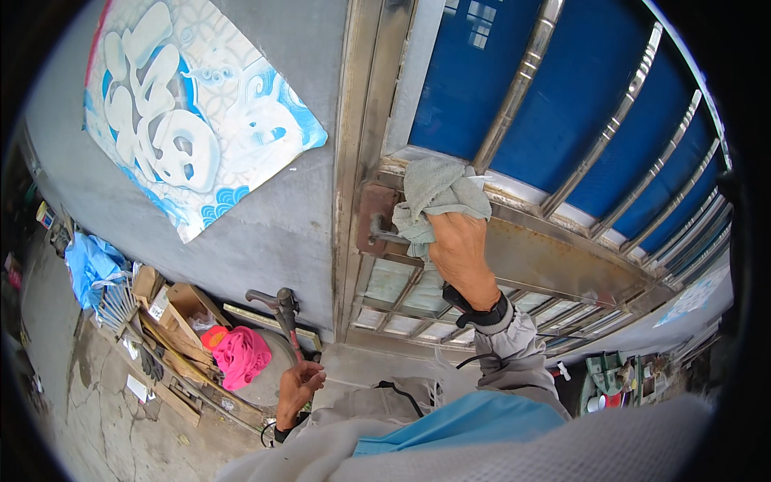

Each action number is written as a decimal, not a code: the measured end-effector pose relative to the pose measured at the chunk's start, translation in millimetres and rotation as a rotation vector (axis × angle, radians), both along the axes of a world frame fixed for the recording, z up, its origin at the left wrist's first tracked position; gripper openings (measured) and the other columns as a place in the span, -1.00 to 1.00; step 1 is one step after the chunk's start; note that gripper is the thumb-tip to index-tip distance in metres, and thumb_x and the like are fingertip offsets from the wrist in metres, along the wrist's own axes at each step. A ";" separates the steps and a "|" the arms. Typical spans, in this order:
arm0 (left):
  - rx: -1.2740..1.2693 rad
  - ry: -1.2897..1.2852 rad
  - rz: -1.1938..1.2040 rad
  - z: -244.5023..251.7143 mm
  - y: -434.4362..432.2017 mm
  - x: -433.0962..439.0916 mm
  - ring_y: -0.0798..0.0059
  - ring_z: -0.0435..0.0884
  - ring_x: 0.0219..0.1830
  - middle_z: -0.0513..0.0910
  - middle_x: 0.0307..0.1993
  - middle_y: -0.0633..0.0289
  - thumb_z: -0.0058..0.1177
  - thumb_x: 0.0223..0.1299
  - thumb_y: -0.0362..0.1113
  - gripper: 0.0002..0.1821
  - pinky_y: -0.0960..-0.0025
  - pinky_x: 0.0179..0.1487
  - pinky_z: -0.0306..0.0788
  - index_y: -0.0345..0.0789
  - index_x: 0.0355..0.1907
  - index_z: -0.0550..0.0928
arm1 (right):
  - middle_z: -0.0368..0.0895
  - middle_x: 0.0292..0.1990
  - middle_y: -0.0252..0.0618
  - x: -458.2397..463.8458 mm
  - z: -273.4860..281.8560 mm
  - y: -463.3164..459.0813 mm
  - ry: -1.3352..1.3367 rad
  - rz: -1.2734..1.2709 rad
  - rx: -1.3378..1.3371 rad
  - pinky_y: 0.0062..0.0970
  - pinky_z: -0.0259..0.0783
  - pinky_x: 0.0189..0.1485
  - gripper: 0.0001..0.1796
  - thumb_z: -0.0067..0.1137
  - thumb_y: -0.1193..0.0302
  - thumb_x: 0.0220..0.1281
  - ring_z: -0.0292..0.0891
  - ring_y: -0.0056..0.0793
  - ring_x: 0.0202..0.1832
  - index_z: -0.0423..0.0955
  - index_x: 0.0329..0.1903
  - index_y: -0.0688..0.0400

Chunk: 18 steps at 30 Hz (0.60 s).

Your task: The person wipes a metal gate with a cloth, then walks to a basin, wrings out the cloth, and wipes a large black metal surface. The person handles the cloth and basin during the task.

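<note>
My right hand [461, 250] grips a crumpled grey-green cloth [443, 196] and presses it against the metal door [542, 253], just beside the door handle [378, 229]. Part of the handle is behind the cloth. Above the cloth, a row of shiny metal bars [518, 90] stands in front of blue glass panes [476, 84]. Low on the left, my left hand [298, 388] hangs with loosely bent fingers, thumb apart, and nothing seen in it. Beyond its fingertips is a hammer [287, 307] with a red handle; the handle's lower end is hidden.
A poster [199, 114] with writing covers part of the grey wall. Along its foot lie a pink cloth [244, 355], cardboard boxes [190, 307], a rake [120, 310] and a blue plastic bag [90, 271]. Green containers [602, 370] stand at the lower right.
</note>
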State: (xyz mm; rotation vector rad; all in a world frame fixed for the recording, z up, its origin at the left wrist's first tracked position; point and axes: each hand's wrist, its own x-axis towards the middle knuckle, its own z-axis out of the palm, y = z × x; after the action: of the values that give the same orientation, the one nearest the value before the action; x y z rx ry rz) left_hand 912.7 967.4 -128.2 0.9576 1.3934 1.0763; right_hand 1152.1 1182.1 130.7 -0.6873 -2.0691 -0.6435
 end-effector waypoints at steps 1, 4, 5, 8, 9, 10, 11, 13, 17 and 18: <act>-0.023 -0.009 0.012 -1.0 -0.4 0.1 0.52 0.65 -0.39 0.70 -0.38 0.15 0.19 0.23 -0.36 -0.76 0.47 -0.29 0.52 -0.48 -0.13 0.60 | 0.61 -0.10 0.00 -1.5 -1.7 0.3 0.000 -0.027 -0.035 -0.11 0.35 0.05 -0.37 0.01 0.73 -0.34 0.50 0.09 -0.02 0.55 0.00 0.23; -0.021 0.043 -0.001 -2.1 0.9 1.6 0.52 0.65 -0.39 0.69 -0.38 0.16 0.19 0.23 -0.36 -0.77 0.48 -0.29 0.52 -0.47 -0.13 0.61 | 0.61 -0.06 0.01 0.6 -7.5 3.8 -0.005 -0.040 -0.130 -0.08 0.33 0.11 -0.38 0.02 0.73 -0.33 0.47 0.11 0.04 0.55 -0.01 0.24; -0.006 0.025 -0.011 -1.6 2.7 3.2 0.52 0.65 -0.39 0.69 -0.38 0.16 0.19 0.23 -0.37 -0.77 0.49 -0.28 0.52 -0.47 -0.13 0.61 | 0.61 -0.06 0.00 4.0 -9.9 5.1 -0.011 -0.031 -0.172 -0.08 0.32 0.11 -0.39 0.03 0.72 -0.32 0.47 0.11 0.05 0.56 -0.01 0.24; 0.003 0.016 -0.044 0.7 7.9 10.2 0.53 0.65 -0.39 0.69 -0.39 0.17 0.19 0.23 -0.37 -0.77 0.49 -0.28 0.51 -0.47 -0.12 0.61 | 0.62 -0.03 0.00 20.4 -18.5 8.8 -0.019 0.030 -0.088 -0.10 0.33 0.14 -0.44 0.09 0.69 -0.28 0.49 0.07 0.08 0.59 -0.03 0.24; 0.002 0.025 -0.060 1.5 9.1 12.1 0.53 0.65 -0.38 0.69 -0.38 0.17 0.18 0.23 -0.38 -0.77 0.49 -0.27 0.51 -0.47 -0.12 0.61 | 0.63 -0.03 0.00 27.2 -21.6 9.4 -0.009 0.041 -0.031 -0.10 0.33 0.14 -0.46 0.12 0.68 -0.27 0.50 0.06 0.08 0.60 -0.04 0.24; 0.003 0.030 -0.072 1.9 9.7 13.9 0.53 0.65 -0.38 0.69 -0.38 0.18 0.18 0.23 -0.38 -0.77 0.49 -0.27 0.51 -0.47 -0.12 0.61 | 0.63 -0.03 0.00 35.1 -26.2 6.0 -0.001 0.051 -0.014 -0.11 0.33 0.15 -0.48 0.16 0.66 -0.25 0.51 0.05 0.08 0.61 -0.05 0.25; -0.008 0.031 -0.068 2.3 10.1 15.3 0.53 0.65 -0.38 0.69 -0.38 0.18 0.18 0.23 -0.38 -0.77 0.49 -0.27 0.51 -0.47 -0.11 0.60 | 0.64 -0.03 0.00 43.5 -30.5 1.9 0.006 0.064 0.002 -0.12 0.33 0.15 -0.51 0.19 0.64 -0.23 0.52 0.05 0.08 0.62 -0.06 0.25; -0.035 0.033 -0.049 3.5 8.6 17.1 0.53 0.64 -0.39 0.69 -0.37 0.18 0.17 0.23 -0.39 -0.77 0.49 -0.27 0.51 -0.47 -0.11 0.60 | 0.65 -0.08 0.03 59.5 -36.0 -5.8 0.105 0.043 0.020 -0.09 0.33 0.17 -0.47 0.14 0.65 -0.36 0.54 0.08 0.04 0.64 -0.11 0.27; -0.036 0.066 -0.042 8.2 10.6 20.4 0.54 0.64 -0.39 0.69 -0.36 0.19 0.19 0.22 -0.36 -0.74 0.49 -0.27 0.50 -0.47 -0.10 0.60 | 0.67 -0.05 0.03 101.4 -26.4 -25.9 0.252 -0.025 0.130 -0.05 0.23 0.30 -0.58 0.29 0.59 -0.21 0.54 0.05 0.12 0.65 -0.13 0.32; -0.045 0.088 -0.056 10.1 12.3 22.7 0.54 0.63 -0.39 0.69 -0.36 0.19 0.19 0.23 -0.35 -0.73 0.49 -0.27 0.50 -0.47 -0.10 0.60 | 0.69 -0.09 -0.01 111.8 -21.1 -29.4 0.245 -0.115 0.159 -0.07 0.25 0.28 -0.63 0.34 0.54 -0.11 0.57 0.02 0.10 0.65 -0.12 0.32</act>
State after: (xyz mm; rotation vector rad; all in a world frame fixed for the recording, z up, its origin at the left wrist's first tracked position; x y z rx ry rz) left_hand 935.5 979.7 -118.1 1.0158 1.4482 0.9666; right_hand 1264.0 1152.7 109.6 -0.7573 -1.7431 -0.7419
